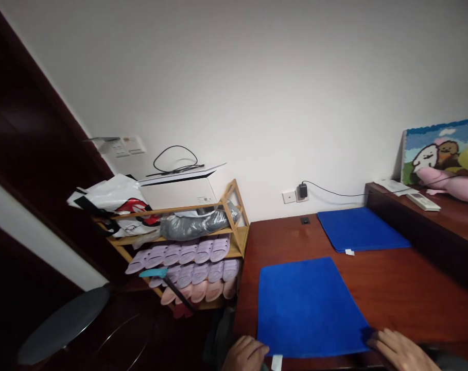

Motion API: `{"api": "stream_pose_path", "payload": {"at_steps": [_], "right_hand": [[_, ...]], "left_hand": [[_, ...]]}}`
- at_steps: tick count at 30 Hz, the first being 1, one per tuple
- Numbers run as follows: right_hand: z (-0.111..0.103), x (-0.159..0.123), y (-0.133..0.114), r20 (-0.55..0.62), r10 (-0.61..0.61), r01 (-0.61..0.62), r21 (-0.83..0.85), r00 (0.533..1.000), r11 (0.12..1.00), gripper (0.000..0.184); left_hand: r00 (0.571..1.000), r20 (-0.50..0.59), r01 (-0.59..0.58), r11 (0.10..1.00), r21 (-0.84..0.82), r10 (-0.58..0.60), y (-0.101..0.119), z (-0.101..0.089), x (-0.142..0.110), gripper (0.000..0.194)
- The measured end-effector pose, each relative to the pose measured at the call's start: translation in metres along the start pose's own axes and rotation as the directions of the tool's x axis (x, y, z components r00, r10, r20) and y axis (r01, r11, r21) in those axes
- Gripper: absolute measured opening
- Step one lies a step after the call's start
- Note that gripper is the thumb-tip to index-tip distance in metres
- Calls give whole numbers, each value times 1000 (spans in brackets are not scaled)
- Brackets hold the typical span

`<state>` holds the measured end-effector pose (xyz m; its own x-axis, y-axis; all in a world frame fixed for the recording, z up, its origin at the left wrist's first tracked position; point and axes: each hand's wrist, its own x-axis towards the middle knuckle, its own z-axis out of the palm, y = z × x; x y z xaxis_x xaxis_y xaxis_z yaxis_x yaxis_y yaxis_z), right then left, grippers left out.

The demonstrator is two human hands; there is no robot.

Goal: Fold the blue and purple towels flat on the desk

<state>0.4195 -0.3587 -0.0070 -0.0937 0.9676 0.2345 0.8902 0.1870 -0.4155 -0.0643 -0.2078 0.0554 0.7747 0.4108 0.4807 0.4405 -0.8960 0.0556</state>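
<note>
A blue cloth (307,309) lies spread flat on the reddish-brown desk (419,293), a white tag (277,362) sticking out from its near edge. At its near left corner is my left hand (246,354), fingers curled and closed on the edge. My right hand (402,352) is closed on the near right corner, slightly blurred, its fingertips partly in shadow. Farther back on the desk lies a second blue cloth (361,229), apparently folded or stacked, with its own white tag (349,252). Neither hand touches that one.
A wooden rack (239,242) left of the desk holds purple slippers (187,253), pink slippers (198,292), bags and a white box (179,191). On the raised shelf at right are a remote control (422,201), a pink plush toy (455,185) and a picture (438,149). A charger (302,190) is plugged into the wall.
</note>
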Motion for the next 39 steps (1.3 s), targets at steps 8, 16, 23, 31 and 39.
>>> {"api": "stream_pose_path", "payload": {"at_steps": [8, 16, 23, 31, 39], "right_hand": [[-126, 7, -8, -234, -76, 34, -178, 969, 984, 54], [-236, 41, -4, -509, -64, 16, -97, 858, 995, 46], [-259, 136, 88, -382, 150, -168, -14, 912, 986, 71], [-351, 231, 150, -616, 68, -257, -223, 785, 941, 39], [-249, 235, 237, -624, 284, -487, -181, 729, 854, 30]], "left_hand": [[973, -215, 44, 984, -172, -81, 4, -75, 103, 23], [974, -136, 98, 879, -467, -181, 3, -114, 235, 17], [966, 181, 259, 642, -721, -186, -36, -28, 356, 36], [923, -156, 160, 720, -675, -351, -56, 5, 503, 19], [961, -45, 212, 833, -511, -272, -37, 127, 494, 14]]}}
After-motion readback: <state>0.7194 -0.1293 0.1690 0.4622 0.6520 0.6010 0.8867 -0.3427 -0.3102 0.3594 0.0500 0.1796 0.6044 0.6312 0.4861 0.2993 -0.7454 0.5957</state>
